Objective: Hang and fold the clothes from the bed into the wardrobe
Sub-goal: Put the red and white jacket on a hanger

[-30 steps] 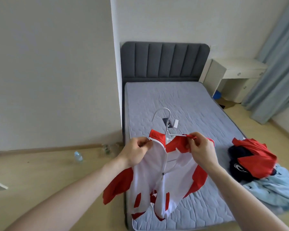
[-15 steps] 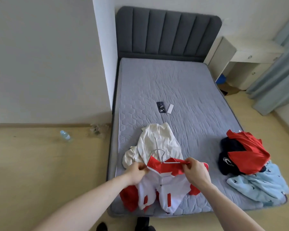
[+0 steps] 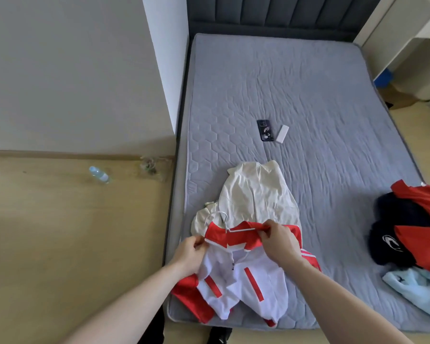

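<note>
From the head view, the red-and-white zip jacket (image 3: 243, 281) lay at the bed's (image 3: 308, 100) six-o'clock edge, over a cream garment (image 3: 256, 194); a white hanger (image 3: 233, 228) sat in its collar. The left hand (image 3: 189, 252) pinched the collar's nine-o'clock end; the right hand (image 3: 278, 240) pinched collar and hanger at three o'clock.

Head-height view down over bed (image 3: 308, 95)

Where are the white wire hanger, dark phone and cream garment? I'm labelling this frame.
White wire hanger (image 3: 243, 229): head view, horizontal bar.
Dark phone (image 3: 265, 130): head view, back face.
Cream garment (image 3: 256, 197): head view, middle panel.
</note>
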Tool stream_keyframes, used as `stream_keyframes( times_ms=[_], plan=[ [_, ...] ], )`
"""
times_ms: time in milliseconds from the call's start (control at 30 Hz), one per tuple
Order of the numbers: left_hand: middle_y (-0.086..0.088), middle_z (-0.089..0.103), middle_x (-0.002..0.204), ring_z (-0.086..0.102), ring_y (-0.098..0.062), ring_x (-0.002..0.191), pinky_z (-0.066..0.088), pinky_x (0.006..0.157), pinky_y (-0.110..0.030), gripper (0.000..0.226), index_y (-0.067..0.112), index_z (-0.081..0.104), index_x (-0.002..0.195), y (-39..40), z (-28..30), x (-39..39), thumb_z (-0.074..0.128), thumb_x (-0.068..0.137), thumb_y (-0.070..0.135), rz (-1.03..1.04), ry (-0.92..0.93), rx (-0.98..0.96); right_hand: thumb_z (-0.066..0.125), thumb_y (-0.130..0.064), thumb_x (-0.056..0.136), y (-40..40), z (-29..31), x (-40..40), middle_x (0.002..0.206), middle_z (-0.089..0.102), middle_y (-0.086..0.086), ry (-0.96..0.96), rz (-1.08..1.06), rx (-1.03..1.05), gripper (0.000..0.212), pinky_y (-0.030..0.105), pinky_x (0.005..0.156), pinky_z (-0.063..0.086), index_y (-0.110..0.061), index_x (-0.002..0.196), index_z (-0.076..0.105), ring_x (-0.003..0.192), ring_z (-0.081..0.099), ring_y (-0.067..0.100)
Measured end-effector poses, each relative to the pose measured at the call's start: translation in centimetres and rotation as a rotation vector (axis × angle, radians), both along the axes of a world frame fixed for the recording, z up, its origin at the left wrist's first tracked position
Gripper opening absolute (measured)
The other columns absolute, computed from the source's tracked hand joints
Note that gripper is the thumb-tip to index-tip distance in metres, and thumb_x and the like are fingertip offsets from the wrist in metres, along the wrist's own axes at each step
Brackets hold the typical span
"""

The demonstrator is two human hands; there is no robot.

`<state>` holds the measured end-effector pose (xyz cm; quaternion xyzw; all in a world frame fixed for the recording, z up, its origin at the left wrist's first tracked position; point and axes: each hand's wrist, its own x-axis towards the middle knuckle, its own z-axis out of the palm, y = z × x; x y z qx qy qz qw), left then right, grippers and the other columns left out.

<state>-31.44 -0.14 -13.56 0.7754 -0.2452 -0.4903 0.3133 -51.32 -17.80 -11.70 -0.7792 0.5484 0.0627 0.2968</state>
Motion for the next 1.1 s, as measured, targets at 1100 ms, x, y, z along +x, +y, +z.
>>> stream_keyframes(
  times_ms=[1100],
  plan=[
    [-0.001, 0.071, 0.082, 0.066, -0.028, 0.080, 0.048, 0.063, -0.035, 0.038, 0.020, 0.053, 0.071, -10.4, -33.5, 4.6, 0.050, 0.100, 0.044, -0.336, -0.561, 0.197, 0.064, -0.033, 0.097, 6.9, -34.0, 7.2, 0.089, 0.052, -0.013, 0.127, -0.156, 0.189, 0.016, 0.032, 0.062, 0.039, -0.031, 0.087, 0.051, 0.078, 0.055, 0.017]
  ],
)
